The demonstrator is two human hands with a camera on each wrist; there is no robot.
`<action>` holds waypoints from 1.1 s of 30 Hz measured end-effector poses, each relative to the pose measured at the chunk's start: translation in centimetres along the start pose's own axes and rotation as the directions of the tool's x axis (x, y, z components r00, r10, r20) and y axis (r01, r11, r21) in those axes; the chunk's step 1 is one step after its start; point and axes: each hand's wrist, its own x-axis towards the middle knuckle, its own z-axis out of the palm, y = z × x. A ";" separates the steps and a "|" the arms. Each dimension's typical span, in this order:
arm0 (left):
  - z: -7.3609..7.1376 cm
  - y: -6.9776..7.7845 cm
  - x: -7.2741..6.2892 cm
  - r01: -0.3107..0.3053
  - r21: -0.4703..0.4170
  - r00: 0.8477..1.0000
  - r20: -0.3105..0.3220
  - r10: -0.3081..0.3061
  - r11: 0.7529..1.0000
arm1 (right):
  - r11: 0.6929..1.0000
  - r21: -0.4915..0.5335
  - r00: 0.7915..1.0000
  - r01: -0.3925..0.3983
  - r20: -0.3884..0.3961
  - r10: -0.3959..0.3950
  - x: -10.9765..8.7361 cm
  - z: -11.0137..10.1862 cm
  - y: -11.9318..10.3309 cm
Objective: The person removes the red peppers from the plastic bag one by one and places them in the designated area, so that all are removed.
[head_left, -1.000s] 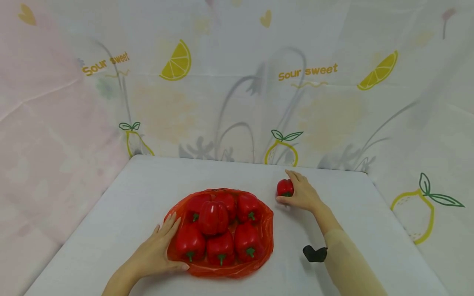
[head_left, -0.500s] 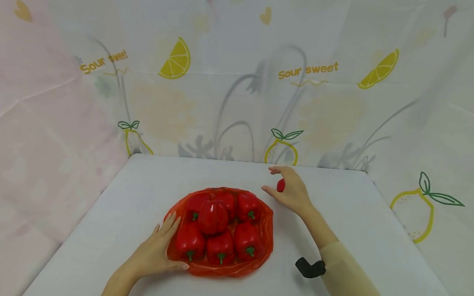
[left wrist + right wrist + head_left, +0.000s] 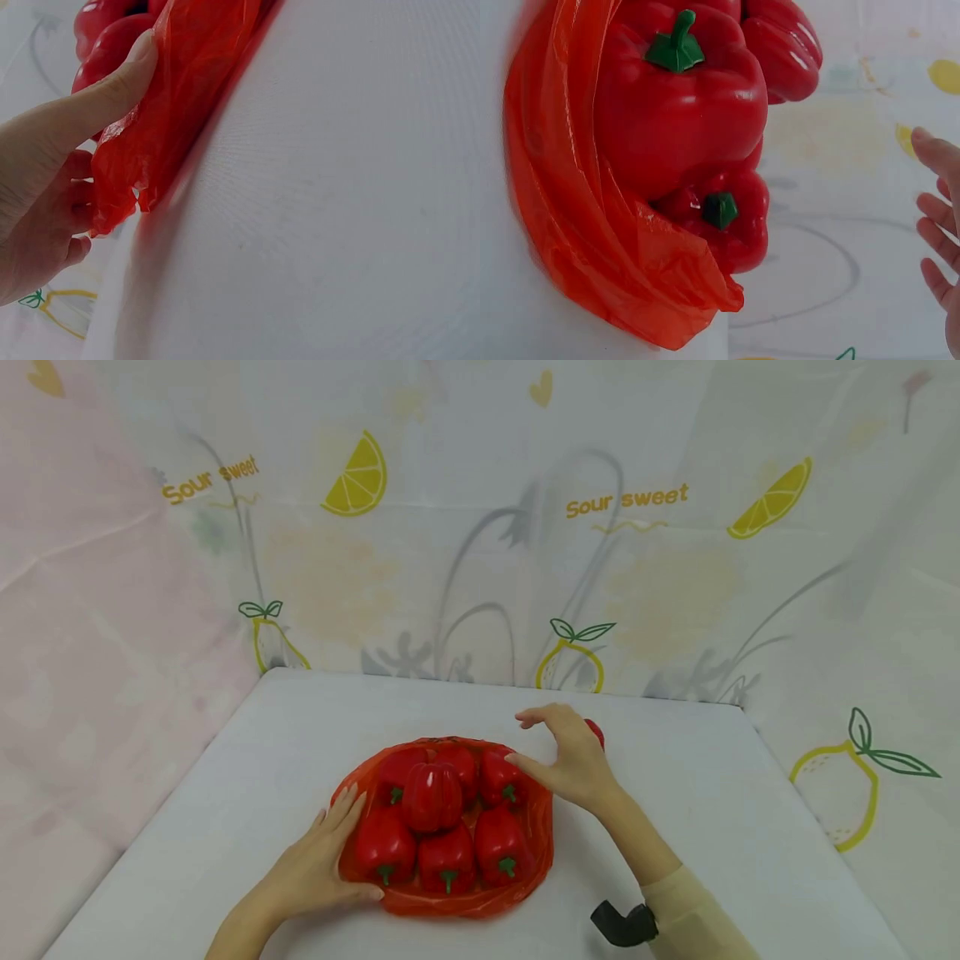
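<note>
A red plastic bag [image 3: 472, 908] with its mouth rolled open holds several red bell peppers [image 3: 432, 797] with green stems, one lying on top of the others. My left hand [image 3: 318, 868] rests along the bag's left side, fingers spread and straight; in the left wrist view its thumb touches the red film. Over the bag's upper right edge my right hand [image 3: 568, 760] hovers, thumb and fingers apart with nothing between them. Behind that hand a single red pepper [image 3: 596, 732] sits on the table, mostly hidden. The right wrist view has the right hand [image 3: 941, 187] apart from the bagged peppers.
The white table [image 3: 337, 710] ends at a fabric backdrop [image 3: 450, 568] printed with lemons and words. Fabric also hangs at left and right. A black bent piece [image 3: 624, 924] sticks out from the right sleeve [image 3: 693, 914].
My right hand has let go of the single pepper and moved left toward the bag, leaving the pepper on the table. The left hand stays in place.
</note>
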 end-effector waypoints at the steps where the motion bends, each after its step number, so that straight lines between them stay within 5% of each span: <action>1: 0.0 0.0 0.1 -0.003 -0.001 1.000 -0.002 0.003 1.000 | 1.000 0.004 1.000 0.002 0.010 -0.002 0.0 0.0 -0.2; 24: 0.2 -0.2 0.9 -0.005 -0.011 1.000 0.000 0.005 1.000 | 0.986 0.049 0.980 0.159 0.118 -0.164 0.4 2.8 -4.2; 33: 0.6 -0.2 0.7 0.000 -0.035 1.000 -0.008 0.000 0.999 | 0.988 0.008 0.973 0.157 0.173 -0.156 0.3 3.5 -5.2</action>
